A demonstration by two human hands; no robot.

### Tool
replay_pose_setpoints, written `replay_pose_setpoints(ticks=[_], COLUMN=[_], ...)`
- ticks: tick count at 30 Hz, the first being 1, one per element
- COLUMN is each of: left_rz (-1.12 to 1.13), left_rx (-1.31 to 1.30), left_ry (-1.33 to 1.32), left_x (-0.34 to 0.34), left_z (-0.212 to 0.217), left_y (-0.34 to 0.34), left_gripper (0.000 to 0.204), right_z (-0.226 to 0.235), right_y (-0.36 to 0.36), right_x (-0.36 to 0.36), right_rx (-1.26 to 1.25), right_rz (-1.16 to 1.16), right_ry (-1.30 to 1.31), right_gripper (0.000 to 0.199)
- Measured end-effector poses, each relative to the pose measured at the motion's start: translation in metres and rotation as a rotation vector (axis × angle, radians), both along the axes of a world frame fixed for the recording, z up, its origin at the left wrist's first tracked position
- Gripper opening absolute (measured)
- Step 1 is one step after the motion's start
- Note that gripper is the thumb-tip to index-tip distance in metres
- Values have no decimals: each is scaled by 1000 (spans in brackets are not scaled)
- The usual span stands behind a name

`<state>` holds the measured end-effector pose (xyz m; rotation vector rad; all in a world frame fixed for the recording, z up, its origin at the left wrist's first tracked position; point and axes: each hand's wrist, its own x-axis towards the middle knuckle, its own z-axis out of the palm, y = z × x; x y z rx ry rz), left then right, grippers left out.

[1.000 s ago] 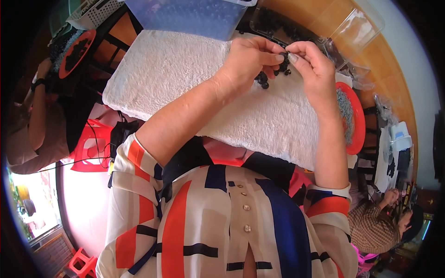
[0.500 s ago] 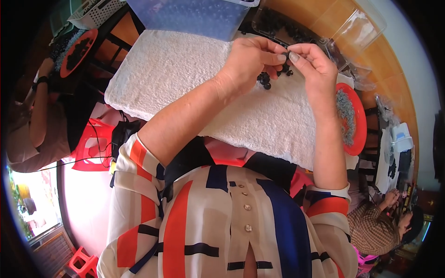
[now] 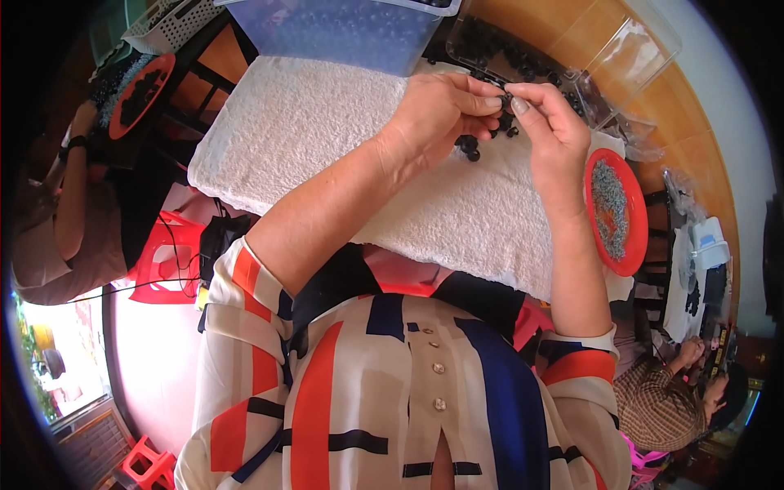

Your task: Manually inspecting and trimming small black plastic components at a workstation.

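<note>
My left hand [image 3: 445,106] and my right hand [image 3: 555,126] meet above the far right part of a white towel [image 3: 302,122]. Each has thumb and forefinger pinched, and between them is a small round black part [image 3: 505,101], largely covered by the fingertips. Both hands appear closed on it; its exact kind is too small to make out. Under my left hand, several similar black parts [image 3: 469,149] lie loose on the towel. A red plate [image 3: 639,237] holding a heap of small grey-blue pieces [image 3: 608,204] stands just right of my right forearm.
Behind the towel are a blue translucent bin [image 3: 327,37] full of round pieces and a clear box [image 3: 563,69] with black parts. At the left, a co-worker's arm [image 3: 69,192] is near another red plate [image 3: 163,82]. Another person [image 3: 665,400] works at the lower right.
My right hand has shifted slightly left and down, its fingers still pinched against the left hand's. The view has moved a little; the loose parts stay on the towel.
</note>
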<state>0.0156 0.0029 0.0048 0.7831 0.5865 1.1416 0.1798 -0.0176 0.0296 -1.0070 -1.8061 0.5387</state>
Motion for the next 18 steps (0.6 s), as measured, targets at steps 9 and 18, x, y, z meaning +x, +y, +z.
replay_pose_setpoints(ticks=[9, 18], left_rz=[-25, -49], left_rx=[7, 23], left_ry=[-33, -44], left_x=[0, 1], left_z=[-2, -4], left_y=[4, 5], left_gripper=[13, 14], right_z=[-11, -19], right_y=[7, 3], right_x=[0, -19], right_rx=[-49, 332], right_rz=[8, -198], right_ry=[145, -49], right_gripper=[15, 30])
